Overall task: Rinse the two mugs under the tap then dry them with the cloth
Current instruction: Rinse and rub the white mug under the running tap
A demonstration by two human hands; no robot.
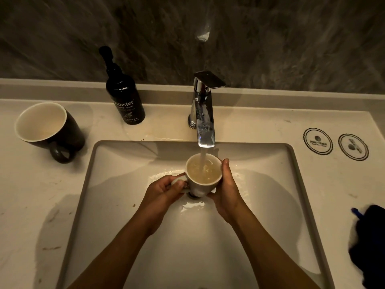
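The mug [203, 174] is under the tap [203, 113], nearly full. Left hand [166, 189] pinches its handle, right hand [226, 184] wraps its side. Wet ceramic is probably slippery and heavy; keep both holds.

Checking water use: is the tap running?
Running: a stream falls from the tap spout into the mug, which holds churning water.

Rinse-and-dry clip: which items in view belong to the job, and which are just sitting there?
Job: white mug held by left hand and right hand, dark mug, tap, sink, dark cloth.
Idle: hand wash bottle, two round coasters.
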